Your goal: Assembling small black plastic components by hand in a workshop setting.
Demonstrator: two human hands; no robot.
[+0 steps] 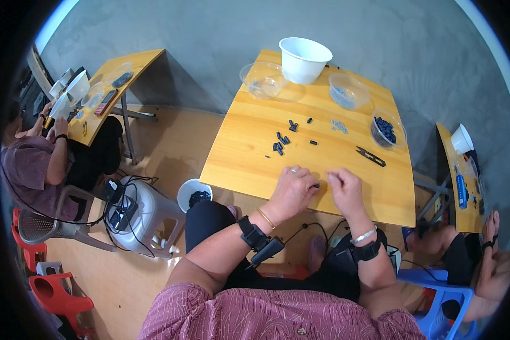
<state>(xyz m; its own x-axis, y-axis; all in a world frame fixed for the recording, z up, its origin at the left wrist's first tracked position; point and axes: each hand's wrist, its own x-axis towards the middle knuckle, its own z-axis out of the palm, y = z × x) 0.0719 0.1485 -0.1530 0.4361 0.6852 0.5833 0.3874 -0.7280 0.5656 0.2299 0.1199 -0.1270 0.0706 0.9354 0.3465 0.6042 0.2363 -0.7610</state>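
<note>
At the near edge of the wooden table (238, 153), my left hand (292, 192) is closed, with a bit of a small dark piece showing at its fingertips. My right hand (347, 192) is beside it, fingers pinched together; whatever they hold is too small to make out. Beyond my hands lie several small black cylindrical parts (285, 140), one of them (313, 142) lying apart. A little pile of small clear pieces (339, 126) sits farther right. Black thread snips (371, 156) rest to the right of my right hand.
Along the back stand a white tub (305, 62), a clear bowl (255, 76) and another with small pale pieces (348, 92). A clear bowl of dark parts (386, 129) stands right. Below the table's left edge is a white bucket (188, 191). People work at side tables.
</note>
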